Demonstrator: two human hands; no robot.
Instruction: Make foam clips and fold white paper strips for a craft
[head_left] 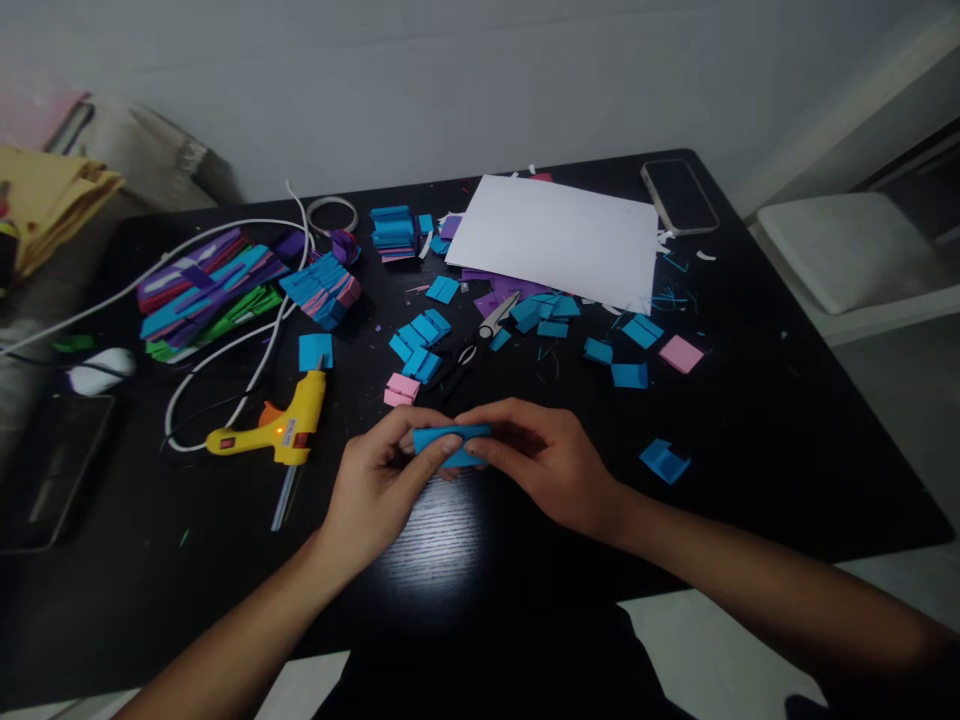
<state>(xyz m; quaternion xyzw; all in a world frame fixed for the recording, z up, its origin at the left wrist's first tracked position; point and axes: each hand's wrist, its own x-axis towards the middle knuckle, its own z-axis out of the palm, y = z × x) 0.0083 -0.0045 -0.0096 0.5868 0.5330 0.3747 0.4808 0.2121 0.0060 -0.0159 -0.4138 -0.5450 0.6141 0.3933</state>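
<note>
Both my hands meet over the near middle of the black table (787, 440), pinching one folded blue paper piece (452, 437). My left hand (379, 485) grips its left end with thumb and fingers closed. My right hand (544, 460) pinches its right end. Just beyond them lie a pink folded piece (402, 389), black-handled scissors (480, 335) and several small blue paper squares (420, 338). A yellow glue gun (274, 428) lies to the left of my left hand.
A white sheet (559, 240) and a phone (679, 196) lie at the far side. Stacks of blue, purple and green paper strips (210, 285) and white cables (225, 370) fill the left. A single blue piece (664, 460) sits right of my hands. A white stool (847, 245) stands beyond the table's right edge.
</note>
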